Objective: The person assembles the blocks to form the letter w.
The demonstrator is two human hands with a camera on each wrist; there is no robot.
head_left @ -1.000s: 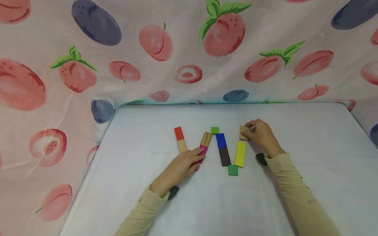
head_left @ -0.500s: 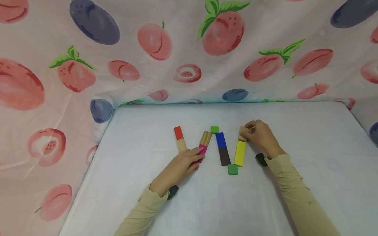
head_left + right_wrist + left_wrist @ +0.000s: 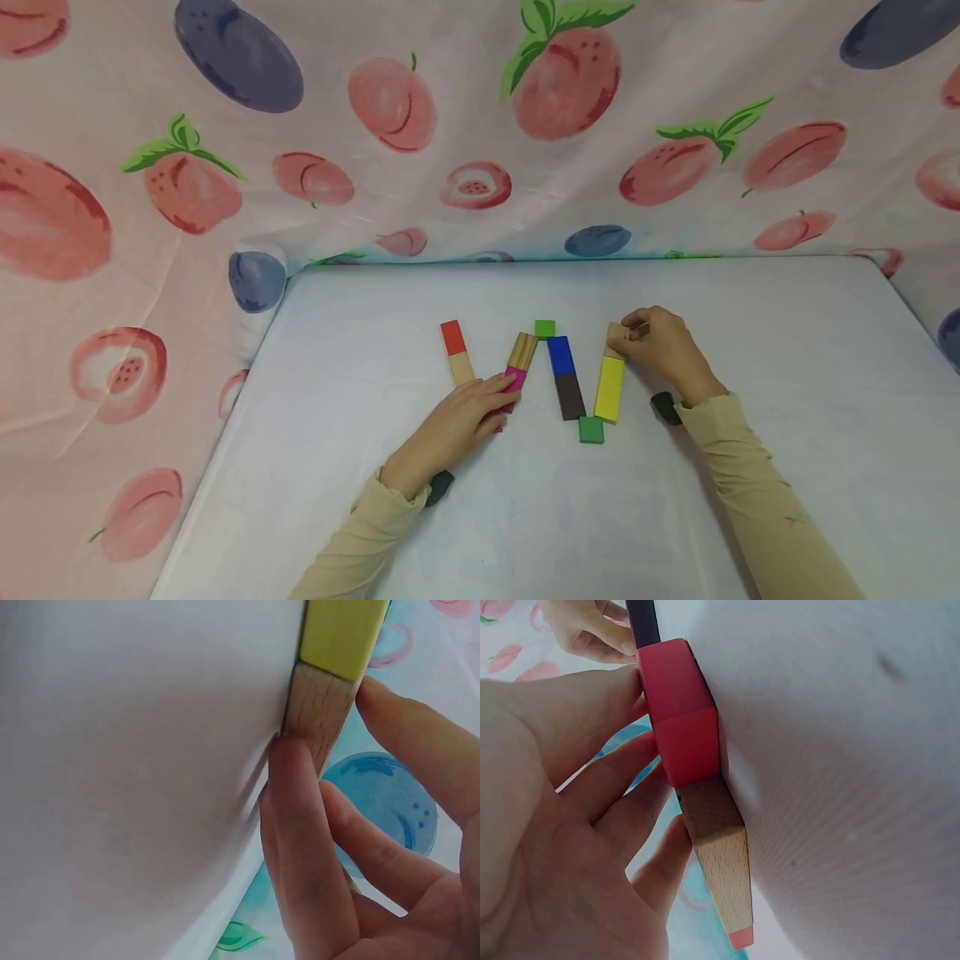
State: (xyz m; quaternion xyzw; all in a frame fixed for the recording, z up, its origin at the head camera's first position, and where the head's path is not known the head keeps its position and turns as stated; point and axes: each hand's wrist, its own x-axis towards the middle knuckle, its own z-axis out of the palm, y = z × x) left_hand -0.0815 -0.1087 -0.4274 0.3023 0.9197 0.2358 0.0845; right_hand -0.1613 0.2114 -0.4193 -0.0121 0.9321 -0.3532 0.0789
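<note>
A plain wooden block (image 3: 615, 341) lies end to end with a yellow block (image 3: 609, 392), and my right hand (image 3: 666, 346) pinches it between thumb and fingers. Close up in the right wrist view, the wooden block (image 3: 319, 709) meets the yellow block (image 3: 341, 637). My left hand (image 3: 452, 423) rests on the left part of the zigzag of blocks, fingers extended over a magenta block (image 3: 515, 379). In the left wrist view its fingertips touch a red block (image 3: 682, 712) and a wooden block (image 3: 724, 855) beyond it. The hand hides the lower left blocks in the head view.
A red block (image 3: 453, 337) and a pale wooden block (image 3: 462, 369) form the left stroke. Ridged wooden pieces (image 3: 523, 352), a light green block (image 3: 545, 329), a blue block (image 3: 561, 356), a dark brown block (image 3: 570, 397) and a green block (image 3: 592, 430) continue the zigzag on the white table (image 3: 675, 517).
The wooden block in my right hand has moved slightly toward me, closing the gap to the yellow block's far end. My left hand has stayed in place.
</note>
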